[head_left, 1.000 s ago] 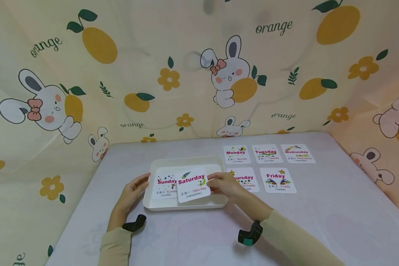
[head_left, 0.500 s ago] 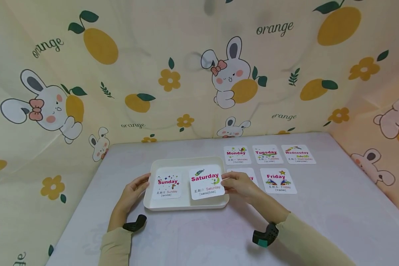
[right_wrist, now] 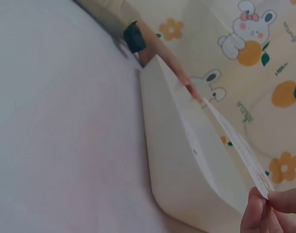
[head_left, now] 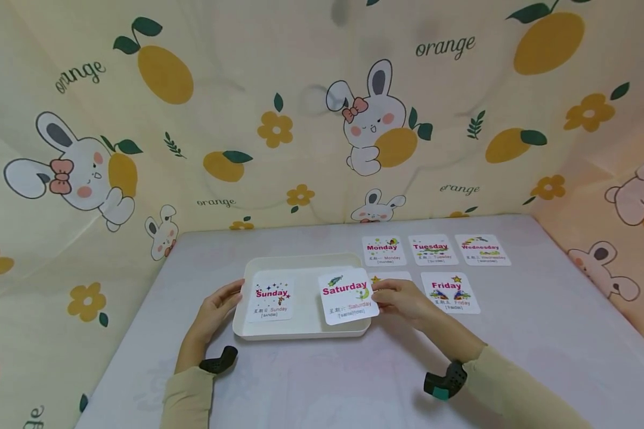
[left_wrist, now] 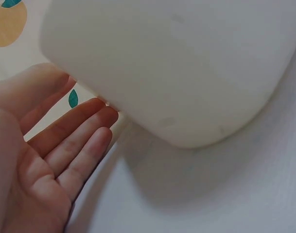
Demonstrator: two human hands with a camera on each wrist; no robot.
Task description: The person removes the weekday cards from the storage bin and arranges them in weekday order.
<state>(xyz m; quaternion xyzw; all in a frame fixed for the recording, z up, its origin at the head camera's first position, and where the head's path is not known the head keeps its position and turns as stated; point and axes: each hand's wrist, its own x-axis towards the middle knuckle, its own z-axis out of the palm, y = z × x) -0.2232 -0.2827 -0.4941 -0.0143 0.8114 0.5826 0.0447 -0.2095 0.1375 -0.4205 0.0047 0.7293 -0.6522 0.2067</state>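
Observation:
My right hand point(head_left: 405, 302) pinches the right edge of a white Saturday card point(head_left: 349, 297) between thumb and fingers. The card hovers tilted over the right end of a shallow white tray point(head_left: 308, 329); the right wrist view shows the card point(right_wrist: 242, 148) edge-on above the tray wall point(right_wrist: 174, 155). At the tray's left end, my left hand point(head_left: 213, 319) touches the rim with nearly straight fingers. In the left wrist view those fingers point(left_wrist: 82, 141) meet the tray's edge point(left_wrist: 172, 82). A Sunday card point(head_left: 271, 300) lies inside the tray, on its left side.
On the table to the right, Monday point(head_left: 384, 251), Tuesday point(head_left: 433, 250) and Wednesday point(head_left: 482, 249) cards form a back row. A Friday card point(head_left: 450, 293) lies in front, beside a card point(head_left: 392, 276) mostly covered by my right hand. A printed cloth point(head_left: 311, 119) stands behind.
My right hand has drawn the Saturday card to the right, off the Sunday card it overlapped, towards the tray's right rim. The left hand and tray have stayed put.

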